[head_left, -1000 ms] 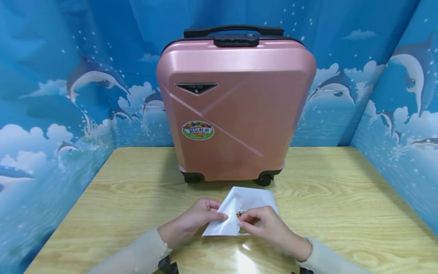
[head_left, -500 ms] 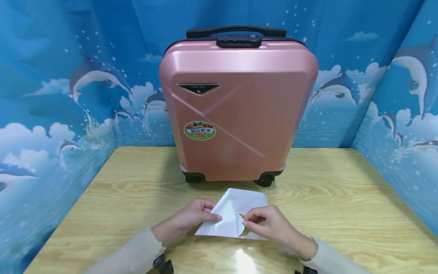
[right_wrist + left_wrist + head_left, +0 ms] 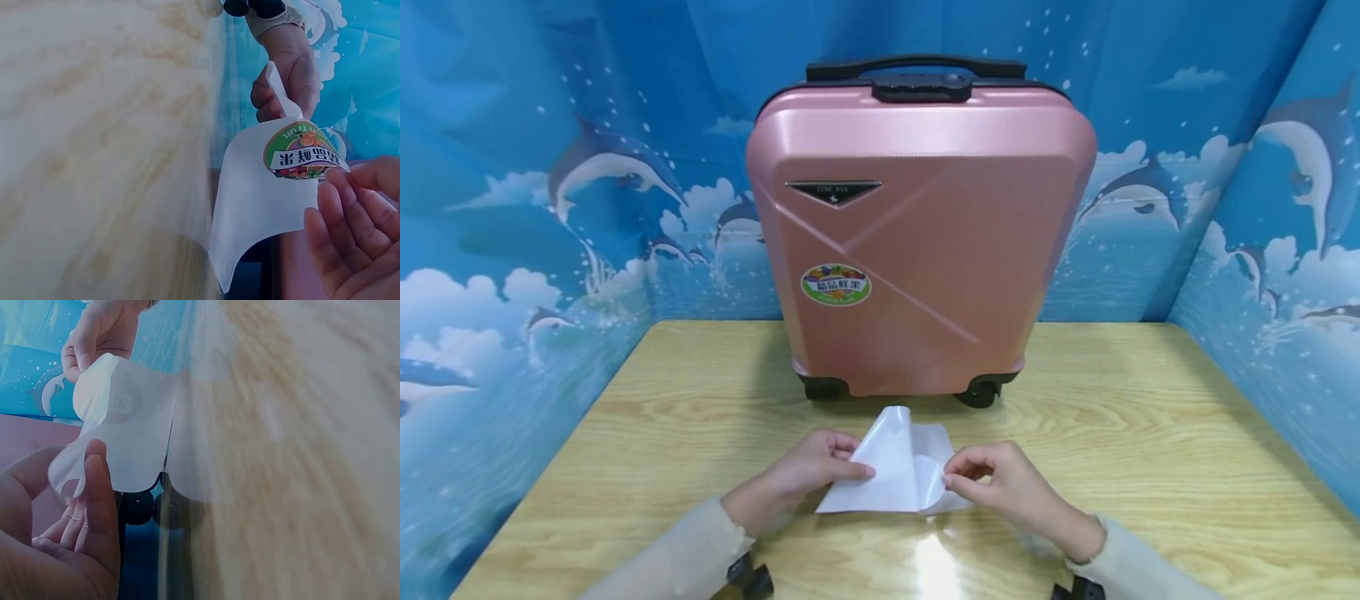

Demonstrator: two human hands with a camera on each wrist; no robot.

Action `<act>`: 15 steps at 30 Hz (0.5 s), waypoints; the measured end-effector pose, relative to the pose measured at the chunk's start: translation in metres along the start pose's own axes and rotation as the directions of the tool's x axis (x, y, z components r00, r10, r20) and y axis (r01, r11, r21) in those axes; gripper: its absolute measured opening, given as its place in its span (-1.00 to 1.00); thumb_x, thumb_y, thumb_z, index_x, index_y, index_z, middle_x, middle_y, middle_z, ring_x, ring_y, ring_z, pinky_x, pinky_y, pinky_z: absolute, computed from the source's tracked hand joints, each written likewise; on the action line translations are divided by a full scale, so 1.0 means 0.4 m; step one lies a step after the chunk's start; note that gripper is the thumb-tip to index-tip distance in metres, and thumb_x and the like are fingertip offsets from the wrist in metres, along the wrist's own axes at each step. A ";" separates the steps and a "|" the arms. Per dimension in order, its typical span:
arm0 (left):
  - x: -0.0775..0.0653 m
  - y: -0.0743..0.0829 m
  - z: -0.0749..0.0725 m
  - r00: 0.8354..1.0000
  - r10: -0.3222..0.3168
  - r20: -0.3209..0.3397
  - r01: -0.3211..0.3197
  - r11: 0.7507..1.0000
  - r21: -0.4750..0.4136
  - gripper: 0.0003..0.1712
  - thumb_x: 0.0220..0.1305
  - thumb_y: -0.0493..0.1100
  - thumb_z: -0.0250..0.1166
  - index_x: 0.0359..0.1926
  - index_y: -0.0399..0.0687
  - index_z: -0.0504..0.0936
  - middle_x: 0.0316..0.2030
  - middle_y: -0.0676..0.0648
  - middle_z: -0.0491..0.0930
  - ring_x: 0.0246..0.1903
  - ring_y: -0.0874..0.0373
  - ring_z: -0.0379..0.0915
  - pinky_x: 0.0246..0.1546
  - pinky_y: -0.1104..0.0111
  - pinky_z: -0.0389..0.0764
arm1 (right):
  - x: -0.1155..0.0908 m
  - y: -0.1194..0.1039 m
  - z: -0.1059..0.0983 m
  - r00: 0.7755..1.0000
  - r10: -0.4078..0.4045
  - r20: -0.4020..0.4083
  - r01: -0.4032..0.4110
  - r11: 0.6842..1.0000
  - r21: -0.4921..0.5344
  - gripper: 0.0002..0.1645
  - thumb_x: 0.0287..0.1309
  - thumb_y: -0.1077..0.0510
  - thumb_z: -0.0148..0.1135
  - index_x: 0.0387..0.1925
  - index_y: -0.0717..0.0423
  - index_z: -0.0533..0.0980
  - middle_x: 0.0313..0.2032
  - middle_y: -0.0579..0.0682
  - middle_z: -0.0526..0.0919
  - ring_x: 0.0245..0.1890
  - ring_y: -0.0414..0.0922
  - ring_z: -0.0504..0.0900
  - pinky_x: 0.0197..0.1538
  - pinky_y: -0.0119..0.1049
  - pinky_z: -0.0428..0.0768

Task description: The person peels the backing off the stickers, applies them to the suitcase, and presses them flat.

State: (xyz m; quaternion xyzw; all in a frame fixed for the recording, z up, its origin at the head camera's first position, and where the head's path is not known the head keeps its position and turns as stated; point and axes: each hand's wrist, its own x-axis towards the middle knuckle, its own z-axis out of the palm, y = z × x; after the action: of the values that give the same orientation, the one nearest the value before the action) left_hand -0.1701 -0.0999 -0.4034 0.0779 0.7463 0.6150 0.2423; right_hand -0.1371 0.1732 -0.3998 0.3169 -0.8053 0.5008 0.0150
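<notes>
My left hand (image 3: 805,468) grips the left side of a white sheet of sticker backing paper (image 3: 883,473), thumb on top, and the sheet is bent up into a fold. In the right wrist view an oval fruit sticker (image 3: 303,150), green with a fruit picture and lettering, curls away from the paper. My right hand (image 3: 1000,479) pinches the sticker's edge between thumb and index finger; its other fingers are loosely bent. From the head view only the sticker's white underside shows. Part of the sticker still overlaps the sheet.
A pink suitcase (image 3: 917,250) with a black handle stands upright behind the hands. A similar oval sticker (image 3: 837,285) is on its front, below a dark triangular badge (image 3: 833,192). Beneath is a wood-grain table (image 3: 1112,450); a blue dolphin-print curtain (image 3: 700,100) surrounds it.
The sticker has been peeled further back, turning its white underside up. The left hand and paper have shifted left, the paper folding up more; the right hand has moved slightly right.
</notes>
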 end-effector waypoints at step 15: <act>0.001 0.004 -0.008 1.000 -0.008 0.001 0.008 1.000 -0.016 -0.59 0.02 -0.38 0.35 -0.07 -0.49 0.53 -0.31 -0.25 0.68 -0.41 0.19 0.62 -0.29 0.34 0.65 | 0.004 -0.012 -0.036 0.996 -0.018 -0.082 0.013 0.998 -0.064 -0.93 0.08 0.32 0.30 -0.41 0.11 0.65 -0.50 -0.10 0.69 -0.50 -0.36 0.57 -0.41 -0.38 0.60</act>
State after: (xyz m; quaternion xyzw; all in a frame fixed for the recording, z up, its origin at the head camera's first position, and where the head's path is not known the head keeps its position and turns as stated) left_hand -0.1721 -0.1021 -0.4015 0.0730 0.7416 0.6200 0.2456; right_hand -0.1401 0.1825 -0.3881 0.3018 -0.8169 0.4876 0.0621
